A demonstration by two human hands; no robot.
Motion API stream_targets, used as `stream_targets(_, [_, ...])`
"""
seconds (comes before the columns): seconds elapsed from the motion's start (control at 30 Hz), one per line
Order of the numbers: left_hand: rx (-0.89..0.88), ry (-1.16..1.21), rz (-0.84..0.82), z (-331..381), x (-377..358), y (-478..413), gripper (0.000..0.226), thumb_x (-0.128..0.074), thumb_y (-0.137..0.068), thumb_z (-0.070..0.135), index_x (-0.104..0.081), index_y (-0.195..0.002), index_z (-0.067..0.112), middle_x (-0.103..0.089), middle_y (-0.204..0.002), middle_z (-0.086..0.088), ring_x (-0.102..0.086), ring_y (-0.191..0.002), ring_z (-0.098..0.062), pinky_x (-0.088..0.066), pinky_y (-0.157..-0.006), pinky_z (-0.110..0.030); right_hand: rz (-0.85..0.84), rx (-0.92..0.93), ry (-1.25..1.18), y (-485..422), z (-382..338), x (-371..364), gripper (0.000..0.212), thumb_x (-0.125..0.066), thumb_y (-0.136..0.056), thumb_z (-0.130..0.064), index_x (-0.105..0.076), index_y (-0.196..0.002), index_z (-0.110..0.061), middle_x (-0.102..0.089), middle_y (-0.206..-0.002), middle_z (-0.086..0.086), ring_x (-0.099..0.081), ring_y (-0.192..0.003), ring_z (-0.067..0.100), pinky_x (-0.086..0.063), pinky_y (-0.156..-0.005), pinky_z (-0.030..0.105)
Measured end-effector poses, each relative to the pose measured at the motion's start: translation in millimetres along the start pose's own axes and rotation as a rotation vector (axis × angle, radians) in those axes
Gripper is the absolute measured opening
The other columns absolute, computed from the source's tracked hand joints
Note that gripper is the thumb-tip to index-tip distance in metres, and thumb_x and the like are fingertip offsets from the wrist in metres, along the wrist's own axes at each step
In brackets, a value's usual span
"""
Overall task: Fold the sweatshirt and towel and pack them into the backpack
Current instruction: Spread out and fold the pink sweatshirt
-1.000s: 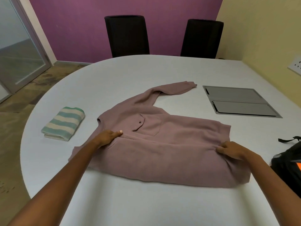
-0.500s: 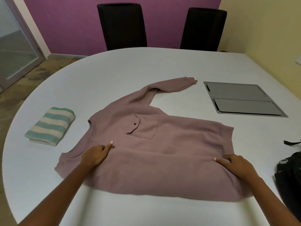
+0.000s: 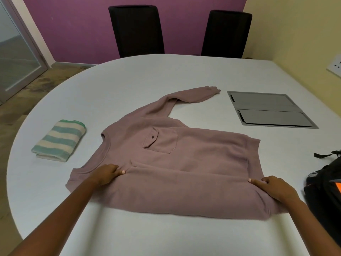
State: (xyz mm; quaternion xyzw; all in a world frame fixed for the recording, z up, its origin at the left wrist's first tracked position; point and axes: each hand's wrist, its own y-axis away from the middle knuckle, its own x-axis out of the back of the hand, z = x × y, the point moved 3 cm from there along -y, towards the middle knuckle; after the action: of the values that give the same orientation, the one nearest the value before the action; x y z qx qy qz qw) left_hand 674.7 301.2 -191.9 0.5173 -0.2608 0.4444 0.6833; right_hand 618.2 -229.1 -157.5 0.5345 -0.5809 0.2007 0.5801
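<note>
- Sweatshirt (image 3: 184, 163), mauve, spread flat on white table (image 3: 147, 74); neckline toward left, hem band toward right, chest pocket (image 3: 160, 142) face up.
- Near long side folded over the body; fold edge runs left to right between the two hands.
- Far sleeve (image 3: 184, 97) extended, angled up and right, cuff ending just left of grey panel (image 3: 269, 109) set into tabletop.
- Left hand (image 3: 107, 173) on folded edge near the neckline, fingers curled, thumb and fingertips close together at the cloth edge; pinching or merely pressing, cannot tell.
- Right hand (image 3: 275, 187) on folded edge near the hem band, palm down, fingers mostly extended and lying flat on the fabric; nothing seen gripped.
- Towel (image 3: 59, 140), green and cream stripes, already folded into a compact rectangle, left of sweatshirt, apart from it, near the table's left rim.
- Backpack (image 3: 324, 185), black with an orange patch, at right edge of view, only partly visible, strap trailing on table; just beside right forearm, apart from sweatshirt.
- Two black chairs (image 3: 136, 30) at far side of table, against purple wall.
</note>
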Motion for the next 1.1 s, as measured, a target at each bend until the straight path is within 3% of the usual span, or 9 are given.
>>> stream_targets(0.13, [0.068, -0.271, 0.139, 3.1, -17.2, 1.3, 0.039, -0.036, -0.096, 0.047, -0.056, -0.089, 0.014, -0.064, -0.11, -0.01, -0.059, -0.103, -0.027, -0.043, -0.082, -0.031, 0.157, 0.016, 0.175, 0.4, -0.8, -15.1, 0.047, -0.043, -0.086, -0.061, -0.056, -0.075, -0.017, -0.067, -0.087, 0.005, -0.061, -0.085, 0.026, -0.038, -0.07, 0.032])
stream_targets(0.27, [0.132, -0.407, 0.387, 6.8, -24.1, 14.7, 0.035, -0.044, -0.095, 0.041, -0.055, -0.106, 0.011, -0.066, -0.102, -0.011, -0.065, -0.091, -0.032, -0.047, -0.073, -0.034, 0.384, 0.049, 0.394, 0.3, -14.0, -20.5, 0.038, -0.043, -0.091, -0.048, -0.06, -0.092, -0.014, -0.066, -0.095, 0.007, -0.061, -0.092, 0.028, -0.037, -0.086, 0.04])
stream_targets(0.37, [0.036, -0.338, 0.61, 15.3, -23.9, 22.1, 0.026, -0.073, -0.078, 0.021, -0.062, -0.093, 0.002, -0.063, -0.08, -0.02, -0.063, -0.063, -0.038, -0.05, -0.058, -0.042, 0.584, 0.114, 0.251, 8.9, -30.6, -27.2, 0.029, -0.054, -0.089, -0.032, -0.063, -0.103, -0.007, -0.062, -0.101, 0.017, -0.057, -0.096, 0.036, -0.03, -0.097, 0.057])
stream_targets(0.47, [-0.138, -0.243, 0.739, 43.1, -36.7, 31.2, 0.036, -0.046, -0.09, 0.032, -0.058, -0.109, 0.004, -0.063, -0.102, -0.024, -0.062, -0.09, -0.039, -0.051, -0.074, -0.044, 0.674, 0.292, 0.098, 39.6, -71.8, -55.6, 0.045, -0.038, -0.087, -0.039, -0.063, -0.107, -0.007, -0.064, -0.108, 0.016, -0.052, -0.108, 0.029, -0.038, -0.094, 0.059])
stream_targets(0.6, [-0.378, -0.256, 0.631, 97.0, -80.9, 39.2, 0.058, -0.006, -0.098, 0.045, -0.044, -0.122, 0.009, -0.063, -0.12, -0.018, -0.041, -0.116, -0.027, -0.03, -0.096, -0.04, 0.458, 0.53, 0.08, 86.1, -153.1, -115.2, 0.051, -0.01, -0.098, -0.044, -0.049, -0.117, -0.017, -0.068, -0.112, 0.01, -0.047, -0.113, 0.023, -0.047, -0.087, 0.054])
stream_targets(0.7, [-0.372, -0.298, 0.463, 108.1, -99.5, 37.4, 0.06, -0.004, -0.098, 0.048, -0.043, -0.125, 0.011, -0.065, -0.121, -0.01, -0.041, -0.118, -0.021, -0.028, -0.097, -0.039, 0.286, 0.507, 0.138, 96.4, -180.4, -144.2, 0.055, -0.001, -0.097, -0.047, -0.043, -0.121, -0.022, -0.067, -0.117, 0.003, -0.061, -0.11, 0.023, -0.049, -0.082, 0.056])
stream_targets(0.8, [-0.276, -0.28, 0.387, 83.6, -98.9, 31.2, 0.062, -0.003, -0.096, 0.051, -0.042, -0.126, 0.014, -0.065, -0.121, -0.007, -0.052, -0.115, -0.022, -0.028, -0.096, -0.04, 0.224, 0.453, 0.219, 83.9, -164.1, -152.9, 0.059, -0.002, -0.095, -0.053, -0.043, -0.125, -0.024, -0.062, -0.124, 0.002, -0.06, -0.114, 0.026, -0.032, -0.096, 0.059])
stream_targets(0.97, [-0.227, -0.264, 0.438, 38.3, -80.1, 31.2, 0.061, -0.006, -0.097, 0.05, -0.042, -0.13, 0.014, -0.062, -0.126, -0.008, -0.041, -0.118, -0.02, -0.028, -0.099, -0.039, 0.284, 0.352, 0.253, 62.4, -109.6, -131.3, 0.072, -0.005, -0.09, -0.062, -0.055, -0.126, -0.023, -0.059, -0.129, 0.004, -0.055, -0.119, 0.03, -0.022, -0.1, 0.06])
stream_targets(1.1, [-0.183, -0.262, 0.455, 15.7, -75.2, 35.5, 0.064, -0.01, -0.097, 0.049, -0.05, -0.13, 0.013, -0.058, -0.13, -0.011, -0.05, -0.118, -0.026, -0.03, -0.099, -0.039, 0.293, 0.199, 0.173, 48.2, -58.0, -110.7, 0.07, -0.005, -0.09, -0.064, -0.045, -0.13, -0.022, -0.059, -0.128, 0.011, -0.053, -0.119, 0.038, -0.019, -0.102, 0.055])
